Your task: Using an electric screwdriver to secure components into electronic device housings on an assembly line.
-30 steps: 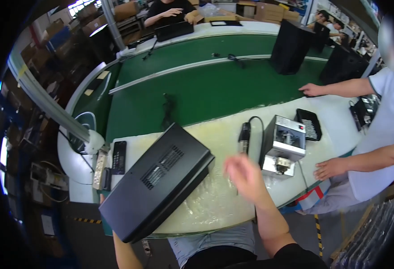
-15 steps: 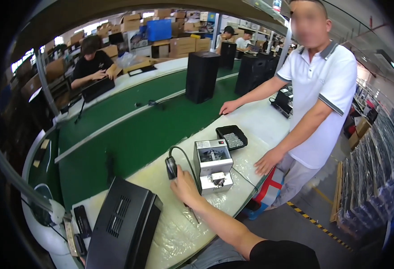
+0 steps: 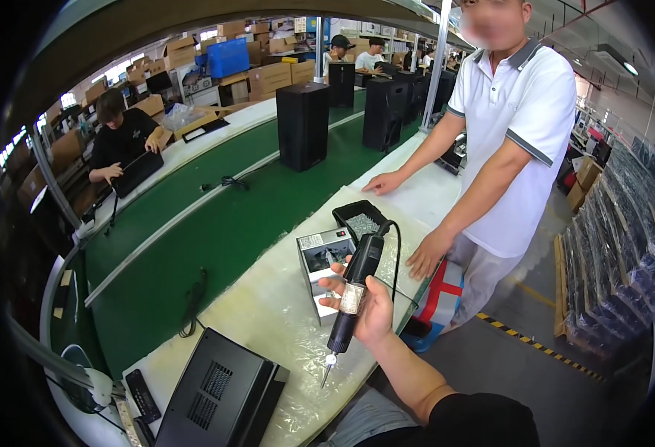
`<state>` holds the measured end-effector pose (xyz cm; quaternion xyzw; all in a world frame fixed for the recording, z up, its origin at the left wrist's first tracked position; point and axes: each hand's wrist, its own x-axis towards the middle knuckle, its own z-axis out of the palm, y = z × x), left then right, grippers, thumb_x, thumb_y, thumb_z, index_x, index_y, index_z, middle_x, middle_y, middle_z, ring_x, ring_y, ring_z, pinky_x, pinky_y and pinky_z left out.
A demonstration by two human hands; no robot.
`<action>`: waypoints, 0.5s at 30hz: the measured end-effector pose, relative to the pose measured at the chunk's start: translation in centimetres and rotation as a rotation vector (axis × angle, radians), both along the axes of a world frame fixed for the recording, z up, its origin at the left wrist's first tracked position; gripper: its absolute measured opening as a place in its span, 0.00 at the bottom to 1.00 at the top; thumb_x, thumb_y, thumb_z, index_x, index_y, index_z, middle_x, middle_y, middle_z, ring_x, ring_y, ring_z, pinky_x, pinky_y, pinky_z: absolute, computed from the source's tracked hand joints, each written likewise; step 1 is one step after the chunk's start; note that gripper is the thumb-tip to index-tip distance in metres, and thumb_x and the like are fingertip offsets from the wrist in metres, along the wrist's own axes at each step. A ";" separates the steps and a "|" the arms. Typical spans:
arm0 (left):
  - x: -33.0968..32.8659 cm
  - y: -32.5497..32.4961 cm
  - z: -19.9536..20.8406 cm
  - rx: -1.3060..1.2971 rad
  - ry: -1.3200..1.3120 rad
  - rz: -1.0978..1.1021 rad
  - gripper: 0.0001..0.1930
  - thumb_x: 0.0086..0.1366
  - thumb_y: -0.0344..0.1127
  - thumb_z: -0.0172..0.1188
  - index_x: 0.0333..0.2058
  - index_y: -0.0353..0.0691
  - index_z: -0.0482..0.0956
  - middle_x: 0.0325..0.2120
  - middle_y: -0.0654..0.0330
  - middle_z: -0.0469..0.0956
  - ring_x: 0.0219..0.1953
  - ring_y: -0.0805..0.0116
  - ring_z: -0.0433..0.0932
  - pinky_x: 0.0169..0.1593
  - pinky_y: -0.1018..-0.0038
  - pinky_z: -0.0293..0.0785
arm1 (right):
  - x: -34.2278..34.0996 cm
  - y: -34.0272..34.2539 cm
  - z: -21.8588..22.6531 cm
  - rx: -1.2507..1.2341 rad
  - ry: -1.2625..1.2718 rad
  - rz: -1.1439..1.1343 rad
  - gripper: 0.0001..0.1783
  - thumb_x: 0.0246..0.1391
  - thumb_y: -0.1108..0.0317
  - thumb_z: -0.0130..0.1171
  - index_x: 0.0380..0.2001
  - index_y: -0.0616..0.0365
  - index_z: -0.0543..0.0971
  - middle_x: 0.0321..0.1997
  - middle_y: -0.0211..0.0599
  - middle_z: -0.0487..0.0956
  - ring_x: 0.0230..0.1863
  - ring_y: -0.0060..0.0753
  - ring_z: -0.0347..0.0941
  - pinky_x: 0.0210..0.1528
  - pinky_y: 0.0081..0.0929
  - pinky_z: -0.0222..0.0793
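Note:
My right hand [image 3: 374,311] is wrapped around a black corded electric screwdriver [image 3: 370,257], its thin bit slanting down over the plastic-covered bench. The tool is held up in front of a grey-and-white screw feeder [image 3: 309,246] and covers part of it. Just behind the feeder stands a black bin [image 3: 340,216] of small silvery screws. At the lower left a black speaker cabinet [image 3: 227,398] lies on the bench, two slotted vents facing up. My left hand is out of view.
A green conveyor belt [image 3: 171,287] runs beyond the bench, carrying upright black speakers [image 3: 303,127] and a loose cable [image 3: 193,302]. On the right a person in a white shirt [image 3: 521,127] rests both hands on the bench. Another person [image 3: 115,138] handles a dark panel across the belt.
My right hand has lifted the screwdriver from beside the feeder and turned it, so its bit now points down toward me. The view has shifted somewhat.

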<state>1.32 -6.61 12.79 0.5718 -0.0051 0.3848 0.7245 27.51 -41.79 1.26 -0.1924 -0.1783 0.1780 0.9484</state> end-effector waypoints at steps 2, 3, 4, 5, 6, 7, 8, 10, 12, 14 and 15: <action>-0.3 0.9 -0.1 0.002 0.006 -0.017 0.20 0.73 0.45 0.42 0.49 0.32 0.67 0.22 0.57 0.72 0.22 0.68 0.71 0.28 0.75 0.68 | -0.2 -0.3 0.0 -0.022 -0.035 -0.062 0.28 0.58 0.57 0.52 0.58 0.59 0.62 0.57 0.48 0.70 0.54 0.54 0.72 0.47 0.50 0.76; -0.3 1.3 -0.3 0.000 0.010 -0.026 0.20 0.73 0.45 0.42 0.49 0.32 0.66 0.23 0.57 0.72 0.22 0.68 0.71 0.29 0.75 0.68 | -0.2 -0.6 -0.3 -0.119 -0.126 -0.130 0.29 0.57 0.58 0.54 0.58 0.61 0.62 0.56 0.51 0.70 0.49 0.53 0.75 0.43 0.47 0.78; -0.3 1.7 -0.5 -0.003 0.014 -0.036 0.20 0.72 0.45 0.42 0.50 0.32 0.66 0.23 0.57 0.72 0.22 0.68 0.71 0.29 0.75 0.68 | -0.3 -0.8 -0.2 -0.217 -0.218 -0.200 0.30 0.56 0.59 0.56 0.58 0.64 0.62 0.55 0.53 0.71 0.44 0.51 0.78 0.39 0.43 0.80; -0.4 2.1 -0.7 -0.007 0.018 -0.045 0.20 0.72 0.45 0.42 0.50 0.32 0.66 0.23 0.56 0.73 0.23 0.67 0.72 0.30 0.75 0.69 | -0.8 -0.5 0.1 -0.204 -0.195 -0.264 0.30 0.54 0.62 0.61 0.53 0.68 0.62 0.49 0.53 0.73 0.30 0.44 0.80 0.27 0.33 0.79; -0.3 2.4 -0.9 -0.010 0.021 -0.055 0.21 0.72 0.45 0.42 0.50 0.32 0.66 0.24 0.56 0.73 0.23 0.67 0.72 0.30 0.74 0.69 | -0.8 -0.7 0.2 -0.203 -0.195 -0.267 0.30 0.54 0.62 0.61 0.53 0.68 0.62 0.49 0.53 0.73 0.30 0.44 0.80 0.27 0.33 0.79; -0.3 2.8 -1.2 -0.015 0.025 -0.065 0.21 0.72 0.45 0.42 0.51 0.31 0.66 0.24 0.56 0.73 0.23 0.67 0.72 0.30 0.74 0.70 | -0.8 -0.9 0.2 -0.276 -0.304 -0.342 0.28 0.53 0.63 0.61 0.51 0.67 0.62 0.47 0.51 0.73 0.27 0.41 0.79 0.25 0.31 0.77; -0.2 3.1 -1.4 -0.020 0.030 -0.075 0.21 0.72 0.45 0.43 0.51 0.31 0.66 0.24 0.56 0.73 0.24 0.67 0.73 0.31 0.74 0.70 | -0.9 -1.1 0.3 -0.349 -0.412 -0.415 0.26 0.53 0.64 0.60 0.48 0.66 0.62 0.44 0.48 0.73 0.24 0.38 0.77 0.23 0.29 0.75; -0.4 3.8 -1.8 -0.030 0.044 -0.086 0.22 0.72 0.46 0.43 0.51 0.31 0.65 0.25 0.56 0.74 0.25 0.66 0.73 0.32 0.73 0.71 | -1.5 -0.5 1.5 -0.351 -0.390 -0.458 0.24 0.52 0.66 0.60 0.45 0.64 0.60 0.42 0.45 0.72 0.20 0.32 0.74 0.21 0.26 0.71; -1.0 4.4 -2.3 -0.042 0.066 -0.083 0.22 0.72 0.46 0.43 0.52 0.30 0.65 0.26 0.56 0.74 0.25 0.66 0.74 0.33 0.73 0.72 | -1.6 0.1 1.4 -0.366 -0.404 -0.553 0.25 0.51 0.63 0.62 0.45 0.65 0.63 0.36 0.42 0.75 0.20 0.30 0.75 0.21 0.24 0.70; -2.7 4.9 -2.8 -0.060 0.099 -0.053 0.23 0.72 0.46 0.43 0.53 0.30 0.65 0.26 0.55 0.75 0.26 0.65 0.75 0.34 0.72 0.73 | -1.1 0.3 0.4 -0.448 -0.414 -0.532 0.26 0.50 0.58 0.64 0.43 0.65 0.65 0.27 0.38 0.75 0.20 0.28 0.74 0.21 0.21 0.69; -4.7 4.3 -2.1 -0.056 0.115 -0.021 0.23 0.72 0.46 0.43 0.53 0.29 0.65 0.27 0.55 0.75 0.26 0.65 0.75 0.34 0.72 0.73 | -0.7 -0.3 -0.3 -0.393 -0.492 -0.450 0.26 0.53 0.70 0.59 0.49 0.61 0.57 0.42 0.46 0.73 0.24 0.26 0.75 0.26 0.24 0.73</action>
